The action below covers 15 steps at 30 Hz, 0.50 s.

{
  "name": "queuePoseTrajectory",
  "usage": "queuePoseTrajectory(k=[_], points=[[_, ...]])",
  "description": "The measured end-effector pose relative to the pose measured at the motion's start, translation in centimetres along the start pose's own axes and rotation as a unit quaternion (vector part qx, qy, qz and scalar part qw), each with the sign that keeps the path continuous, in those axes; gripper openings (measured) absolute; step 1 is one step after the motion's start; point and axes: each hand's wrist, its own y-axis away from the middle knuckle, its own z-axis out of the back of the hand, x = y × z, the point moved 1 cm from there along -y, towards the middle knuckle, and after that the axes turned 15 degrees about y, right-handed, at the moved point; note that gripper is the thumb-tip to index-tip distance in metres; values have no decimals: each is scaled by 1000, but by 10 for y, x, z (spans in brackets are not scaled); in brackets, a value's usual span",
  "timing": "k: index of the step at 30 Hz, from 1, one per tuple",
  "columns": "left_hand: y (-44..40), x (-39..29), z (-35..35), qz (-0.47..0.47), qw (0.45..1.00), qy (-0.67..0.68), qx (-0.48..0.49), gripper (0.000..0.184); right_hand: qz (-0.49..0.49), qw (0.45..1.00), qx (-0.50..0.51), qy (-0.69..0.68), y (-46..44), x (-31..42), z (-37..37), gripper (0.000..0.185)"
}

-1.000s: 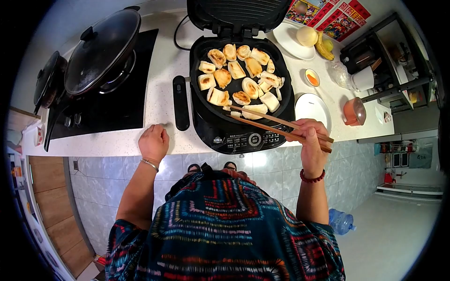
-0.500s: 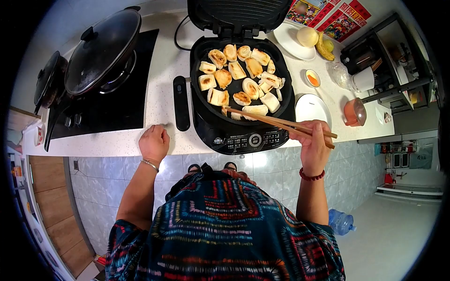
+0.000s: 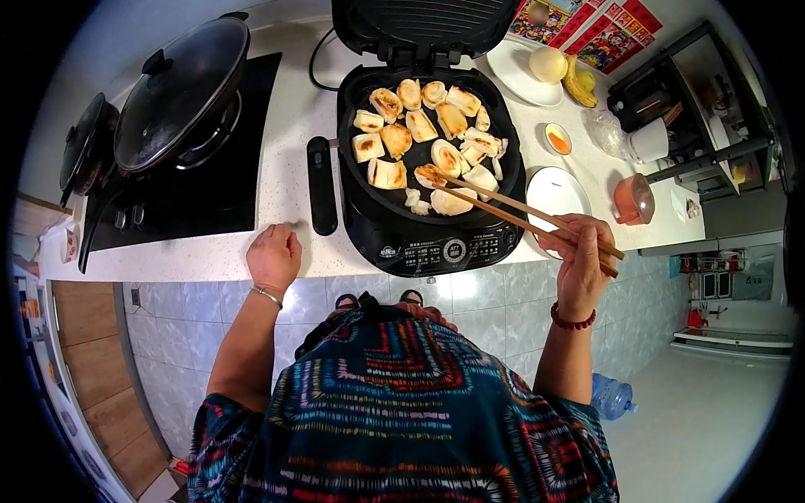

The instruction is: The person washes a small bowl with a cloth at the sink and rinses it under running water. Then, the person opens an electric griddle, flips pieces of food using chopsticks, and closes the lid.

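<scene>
Wooden chopsticks [image 3: 528, 220] are gripped in my right hand [image 3: 584, 261], right of the electric griddle [image 3: 453, 251]. Their tips reach over the pan beside a browned round piece [image 3: 430, 176] and a pale piece [image 3: 453, 201] near the front rim; whether they touch either is unclear. Several browned slices lie spread over the dark pan, with small pale crumbs [image 3: 415, 201] at its front left. My left hand [image 3: 274, 256] rests closed on the counter edge, left of the griddle's black handle [image 3: 321, 186]. What its curled fingers hold, if anything, is hidden.
A lidded wok [image 3: 183, 96] and a smaller pot [image 3: 84, 142] stand on the stove at left. Right of the griddle are a white plate [image 3: 558, 197], a small bowl [image 3: 558, 139], a fruit plate [image 3: 520, 75] and a pinkish container [image 3: 634, 201]. The griddle lid stands raised.
My right hand has moved slightly right and down. The chopstick tips have shifted right, away from the front-left crumbs, and the pale front piece has turned and sits differently.
</scene>
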Motion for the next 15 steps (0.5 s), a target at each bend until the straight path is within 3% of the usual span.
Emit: queuePoseTrajectory(k=[10,15], points=[[0,-4,3,0,1000,5,-2,5,45,997,29,50,2,-12,-24,23],[0,-1,1,-3,1000,5,-7,5,39,999,29,7,1,3,-21,26]])
